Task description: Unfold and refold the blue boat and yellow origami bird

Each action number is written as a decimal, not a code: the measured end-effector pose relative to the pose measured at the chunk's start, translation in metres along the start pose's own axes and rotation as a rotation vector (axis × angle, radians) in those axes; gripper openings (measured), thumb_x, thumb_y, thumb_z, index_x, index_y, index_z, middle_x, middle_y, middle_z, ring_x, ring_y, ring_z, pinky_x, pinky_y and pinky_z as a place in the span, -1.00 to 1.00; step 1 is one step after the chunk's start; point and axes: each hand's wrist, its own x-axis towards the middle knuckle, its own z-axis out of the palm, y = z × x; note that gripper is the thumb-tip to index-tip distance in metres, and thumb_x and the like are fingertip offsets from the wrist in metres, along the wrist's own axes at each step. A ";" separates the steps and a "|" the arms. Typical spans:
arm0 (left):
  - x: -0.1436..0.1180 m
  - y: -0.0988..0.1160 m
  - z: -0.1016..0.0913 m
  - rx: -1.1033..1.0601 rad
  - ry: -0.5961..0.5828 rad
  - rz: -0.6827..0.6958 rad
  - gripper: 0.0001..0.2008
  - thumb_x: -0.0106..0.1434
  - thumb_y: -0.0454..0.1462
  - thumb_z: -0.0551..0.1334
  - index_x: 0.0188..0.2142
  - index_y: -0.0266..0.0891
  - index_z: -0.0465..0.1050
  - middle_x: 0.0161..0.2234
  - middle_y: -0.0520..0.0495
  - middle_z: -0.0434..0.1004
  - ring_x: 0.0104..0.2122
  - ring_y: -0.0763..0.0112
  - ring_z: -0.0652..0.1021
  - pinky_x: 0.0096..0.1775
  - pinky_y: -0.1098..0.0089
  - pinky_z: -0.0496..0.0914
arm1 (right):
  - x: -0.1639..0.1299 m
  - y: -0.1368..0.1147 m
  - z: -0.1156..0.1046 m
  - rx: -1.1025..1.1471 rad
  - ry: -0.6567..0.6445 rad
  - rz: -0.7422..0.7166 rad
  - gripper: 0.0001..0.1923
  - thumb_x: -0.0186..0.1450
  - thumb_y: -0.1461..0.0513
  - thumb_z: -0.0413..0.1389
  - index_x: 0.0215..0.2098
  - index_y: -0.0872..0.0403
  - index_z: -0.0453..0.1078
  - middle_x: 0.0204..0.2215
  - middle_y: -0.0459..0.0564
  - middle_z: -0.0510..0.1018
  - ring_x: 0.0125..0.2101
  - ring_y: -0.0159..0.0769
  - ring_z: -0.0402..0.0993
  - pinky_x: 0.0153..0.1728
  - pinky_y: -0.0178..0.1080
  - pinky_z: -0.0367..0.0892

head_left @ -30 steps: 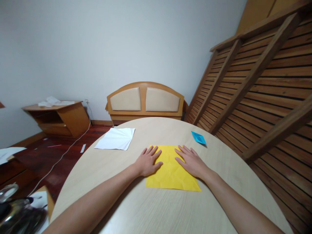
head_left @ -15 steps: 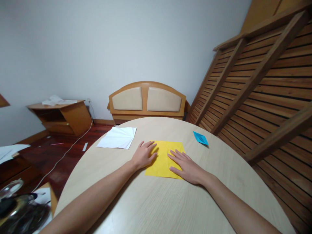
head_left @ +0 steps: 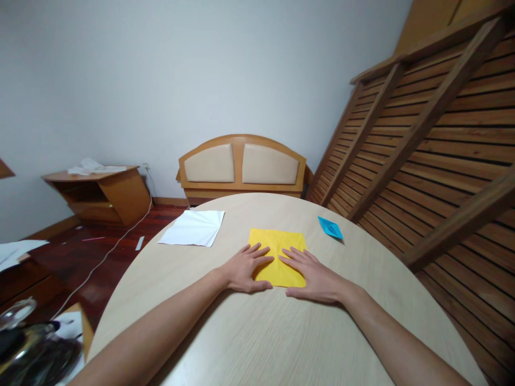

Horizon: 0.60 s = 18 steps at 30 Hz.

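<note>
the yellow paper sheet (head_left: 277, 252) lies flat near the middle of the round table (head_left: 257, 332), and both your left hand (head_left: 245, 268) and right hand (head_left: 316, 272) rest on its near edge with fingers spread flat, gripping nothing. it looks light, thin and limp, likely to slide on the smooth wood and crease easily, so pin it with flat palms and lift it by a corner or edge.

We see the sheet (head_left: 277, 247) mid-table (head_left: 257, 332), both hands (head_left: 246, 267) on its near edge, a paper (head_left: 193, 228) left, a boat (head_left: 330, 228) right.
</note>
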 end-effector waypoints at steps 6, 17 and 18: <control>0.000 -0.002 0.004 0.003 0.005 -0.001 -0.16 0.19 0.20 0.20 0.33 -0.14 0.15 0.36 -0.24 0.04 0.34 -0.17 0.09 0.27 -0.15 0.01 | 0.000 0.001 0.000 -0.003 0.041 -0.028 -0.08 0.17 -0.25 0.15 0.36 -0.03 0.14 0.37 0.07 0.12 0.37 0.07 -0.09 0.34 0.12 -0.16; 0.000 0.001 0.001 0.023 0.002 -0.027 -0.22 0.23 0.15 0.18 0.33 -0.14 0.15 0.37 -0.23 0.03 0.33 -0.20 0.09 0.26 -0.18 0.03 | -0.004 0.001 -0.008 -0.011 0.060 -0.022 -0.25 0.20 -0.14 0.18 0.27 -0.02 0.30 0.31 0.05 0.25 0.32 0.05 0.06 0.32 0.08 -0.04; 0.000 0.002 0.001 0.028 0.006 -0.036 -0.23 0.24 0.15 0.17 0.33 -0.14 0.16 0.36 -0.22 0.04 0.33 -0.20 0.10 0.25 -0.18 0.03 | -0.004 0.002 -0.009 -0.012 0.065 -0.017 -0.26 0.20 -0.12 0.19 0.26 -0.01 0.31 0.31 0.07 0.26 0.32 0.05 0.08 0.32 0.07 -0.03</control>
